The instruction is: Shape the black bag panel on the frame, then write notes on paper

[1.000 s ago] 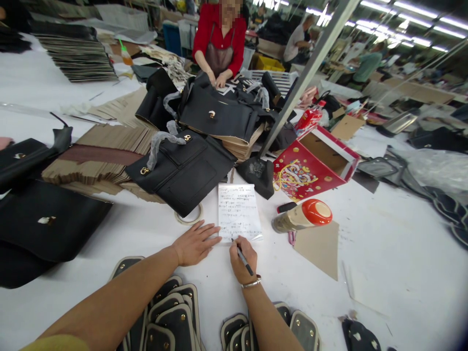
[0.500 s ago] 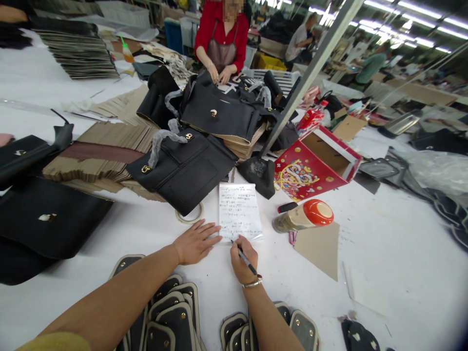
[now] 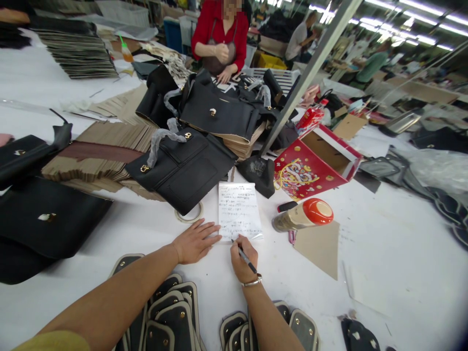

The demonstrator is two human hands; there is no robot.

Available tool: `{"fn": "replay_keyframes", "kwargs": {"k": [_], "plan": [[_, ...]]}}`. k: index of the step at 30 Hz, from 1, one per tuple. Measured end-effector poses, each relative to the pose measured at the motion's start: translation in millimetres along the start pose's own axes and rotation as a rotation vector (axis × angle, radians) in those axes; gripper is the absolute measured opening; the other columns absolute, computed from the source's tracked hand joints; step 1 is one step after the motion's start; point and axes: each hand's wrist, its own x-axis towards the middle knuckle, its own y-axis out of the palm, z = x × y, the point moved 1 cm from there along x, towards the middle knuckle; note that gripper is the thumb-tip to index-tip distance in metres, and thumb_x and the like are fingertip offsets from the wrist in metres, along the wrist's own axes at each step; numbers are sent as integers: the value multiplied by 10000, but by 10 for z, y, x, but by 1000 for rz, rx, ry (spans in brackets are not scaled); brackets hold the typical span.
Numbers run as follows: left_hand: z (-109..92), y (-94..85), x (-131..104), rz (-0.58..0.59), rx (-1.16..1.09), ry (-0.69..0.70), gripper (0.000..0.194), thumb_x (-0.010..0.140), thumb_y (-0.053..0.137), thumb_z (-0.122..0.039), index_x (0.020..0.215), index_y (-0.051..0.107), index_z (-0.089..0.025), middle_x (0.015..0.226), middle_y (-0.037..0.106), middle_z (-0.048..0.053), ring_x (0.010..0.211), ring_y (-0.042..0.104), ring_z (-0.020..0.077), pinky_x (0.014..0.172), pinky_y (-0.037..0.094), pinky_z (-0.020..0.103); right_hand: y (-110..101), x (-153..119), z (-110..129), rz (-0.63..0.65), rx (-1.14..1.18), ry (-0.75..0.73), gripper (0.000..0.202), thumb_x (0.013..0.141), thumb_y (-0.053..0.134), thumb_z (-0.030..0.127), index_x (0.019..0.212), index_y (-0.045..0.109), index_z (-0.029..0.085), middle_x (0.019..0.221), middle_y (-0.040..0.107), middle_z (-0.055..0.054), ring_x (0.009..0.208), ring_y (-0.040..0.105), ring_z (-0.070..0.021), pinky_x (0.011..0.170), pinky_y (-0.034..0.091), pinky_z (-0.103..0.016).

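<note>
A pen (image 3: 247,259) is gripped in my right hand (image 3: 243,261), its tip on the lower edge of a white notepad (image 3: 239,214) covered in handwriting. My left hand (image 3: 195,242) lies flat on the table with fingers spread, the fingertips at the pad's left edge. Just beyond that hand a roll of tape (image 3: 189,213) lies partly under a black handbag (image 3: 186,168) with plastic-wrapped handles. Stacked black panels with pale edges and gold studs (image 3: 175,317) lie under and beside my forearms.
A red-lidded bottle (image 3: 303,215) stands right of the pad, near a red gift box (image 3: 314,165). A slanted metal pole (image 3: 310,73) rises behind from a dark base. Black bags (image 3: 47,219) lie at left. Across the table stands a person in red (image 3: 221,39).
My left hand stays put, and my right hand stays at the pad with the pen. Across the table, the person in red has raised one hand toward the chest.
</note>
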Motion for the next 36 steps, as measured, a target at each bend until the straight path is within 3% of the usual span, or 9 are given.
{"fn": "replay_keyframes", "kwargs": {"k": [18,24,31,36], "plan": [[9,12,-4,14,-1,-2,413,897,398,-274,1306,443,-233,1424,381,74,1312,305,251,1100,157,490,15,-3,-2,-13,-16,2,128,815,423,172,739,521,205,674,607,-22,886,633,-192,773,492,-285],[-1,6,0,4,4,6,406,898,399,-283,1297,446,-234,1419,388,79,1303,322,253,1094,169,487,-13,2,-3,-46,2,-3,116,809,435,168,763,538,194,799,653,-45,818,647,-174,754,505,-275],[-7,-3,7,-18,17,8,394,896,404,-276,1285,458,-236,1412,400,79,1292,341,249,1091,174,479,-29,0,-27,-120,-2,-55,116,813,446,155,740,522,203,662,582,-6,825,614,-183,892,463,-351],[0,14,-3,-16,13,10,394,898,401,-289,1285,459,-238,1412,400,78,1291,342,251,1090,176,478,-20,-1,-50,-92,39,57,118,813,452,164,718,510,203,676,571,-5,796,602,-171,820,481,-309]]}}
